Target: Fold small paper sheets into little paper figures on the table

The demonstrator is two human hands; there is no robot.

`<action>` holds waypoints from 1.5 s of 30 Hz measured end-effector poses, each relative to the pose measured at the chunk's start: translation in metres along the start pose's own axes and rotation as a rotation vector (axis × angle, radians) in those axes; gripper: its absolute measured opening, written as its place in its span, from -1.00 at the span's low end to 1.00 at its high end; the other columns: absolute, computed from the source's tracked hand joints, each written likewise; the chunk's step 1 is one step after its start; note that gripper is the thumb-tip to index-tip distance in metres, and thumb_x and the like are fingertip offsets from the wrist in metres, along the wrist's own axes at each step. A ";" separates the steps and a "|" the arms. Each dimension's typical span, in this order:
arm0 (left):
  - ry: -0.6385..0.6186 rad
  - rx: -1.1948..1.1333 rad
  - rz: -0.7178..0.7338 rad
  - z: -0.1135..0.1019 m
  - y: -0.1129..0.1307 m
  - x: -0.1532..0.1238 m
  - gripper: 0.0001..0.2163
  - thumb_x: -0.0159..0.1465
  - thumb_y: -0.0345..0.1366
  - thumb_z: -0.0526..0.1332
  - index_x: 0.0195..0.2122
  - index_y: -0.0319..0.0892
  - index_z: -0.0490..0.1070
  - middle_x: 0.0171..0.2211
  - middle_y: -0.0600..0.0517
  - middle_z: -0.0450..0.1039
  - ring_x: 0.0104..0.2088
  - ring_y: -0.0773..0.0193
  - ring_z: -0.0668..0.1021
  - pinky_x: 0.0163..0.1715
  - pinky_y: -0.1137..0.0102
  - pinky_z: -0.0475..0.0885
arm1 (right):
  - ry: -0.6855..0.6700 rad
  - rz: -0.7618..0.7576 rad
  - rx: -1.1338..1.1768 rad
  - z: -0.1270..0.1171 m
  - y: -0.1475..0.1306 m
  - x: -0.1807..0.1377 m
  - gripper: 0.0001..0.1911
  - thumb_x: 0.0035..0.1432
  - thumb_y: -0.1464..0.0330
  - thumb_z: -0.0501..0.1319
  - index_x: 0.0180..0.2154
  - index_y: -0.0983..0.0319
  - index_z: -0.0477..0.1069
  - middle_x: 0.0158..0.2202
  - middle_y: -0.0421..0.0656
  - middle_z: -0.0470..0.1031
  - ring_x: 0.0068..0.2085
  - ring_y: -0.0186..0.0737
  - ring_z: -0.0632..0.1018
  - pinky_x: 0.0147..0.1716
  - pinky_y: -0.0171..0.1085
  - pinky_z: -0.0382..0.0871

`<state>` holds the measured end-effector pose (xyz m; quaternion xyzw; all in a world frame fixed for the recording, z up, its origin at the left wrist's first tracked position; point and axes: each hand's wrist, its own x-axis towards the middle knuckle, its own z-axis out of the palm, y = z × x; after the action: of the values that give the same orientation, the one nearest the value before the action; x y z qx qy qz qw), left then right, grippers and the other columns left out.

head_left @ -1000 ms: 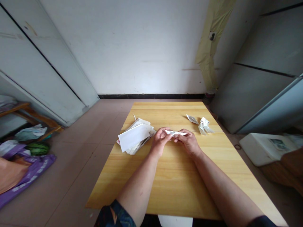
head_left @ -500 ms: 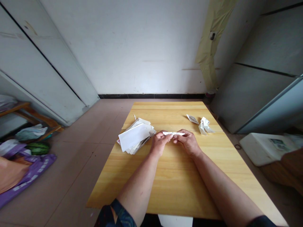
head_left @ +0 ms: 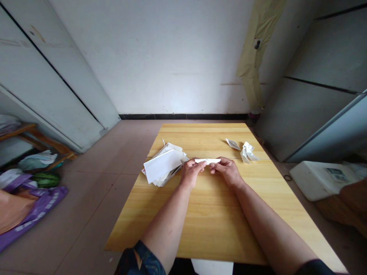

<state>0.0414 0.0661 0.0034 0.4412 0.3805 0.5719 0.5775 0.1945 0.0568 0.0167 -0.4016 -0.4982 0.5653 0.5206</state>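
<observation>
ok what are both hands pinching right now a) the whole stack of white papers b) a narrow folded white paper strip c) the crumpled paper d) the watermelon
b, the left hand and right hand pinch the two ends of a narrow folded white paper strip, while the crumpled paper lies apart on the wooden table.

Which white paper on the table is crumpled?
The crumpled piece at the right, beside the flat slip. The stacked sheets lie flatter, and the narrow folded strip sits between the left hand and right hand.
</observation>
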 end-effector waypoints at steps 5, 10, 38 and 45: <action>0.001 -0.022 -0.016 -0.001 -0.002 0.000 -0.79 0.00 -0.19 0.38 -0.53 -0.24 0.49 -0.61 0.08 0.41 -0.57 0.40 0.37 -0.50 0.45 0.25 | -0.006 0.001 0.015 -0.001 0.000 0.000 -0.78 -0.10 0.23 0.38 -0.51 0.22 0.43 -0.57 -0.26 0.49 -0.55 -0.36 0.45 -0.46 -0.33 0.32; -0.047 -0.019 -0.027 -0.005 -0.003 0.001 -0.77 0.04 -0.15 0.35 -0.48 -0.25 0.51 -0.61 0.08 0.41 -0.57 0.41 0.38 -0.50 0.45 0.26 | -0.014 0.000 0.028 -0.004 0.001 -0.001 -0.79 -0.10 0.24 0.38 -0.52 0.22 0.42 -0.57 -0.27 0.49 -0.55 -0.36 0.45 -0.46 -0.33 0.32; -0.135 -0.031 -0.136 -0.004 0.002 -0.001 -0.68 0.03 -0.08 0.34 -0.42 -0.29 0.48 -0.56 0.04 0.46 -0.59 0.41 0.43 -0.55 0.47 0.29 | 0.018 -0.085 -0.154 -0.002 0.004 0.001 -0.72 -0.11 0.17 0.36 -0.48 0.22 0.41 -0.59 -0.24 0.47 -0.52 -0.29 0.46 -0.44 -0.29 0.34; -0.027 0.048 -0.102 0.001 0.004 -0.001 -0.65 0.01 -0.07 0.35 -0.35 -0.29 0.49 -0.54 0.02 0.47 -0.58 0.40 0.44 -0.57 0.50 0.31 | 0.034 -0.093 -0.288 0.000 0.005 0.000 -0.66 -0.12 0.11 0.35 -0.41 0.23 0.42 -0.50 -0.21 0.49 -0.47 -0.29 0.46 -0.45 -0.32 0.35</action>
<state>0.0406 0.0646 0.0071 0.4427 0.4082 0.5266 0.6001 0.1937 0.0569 0.0115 -0.4582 -0.5832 0.4562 0.4917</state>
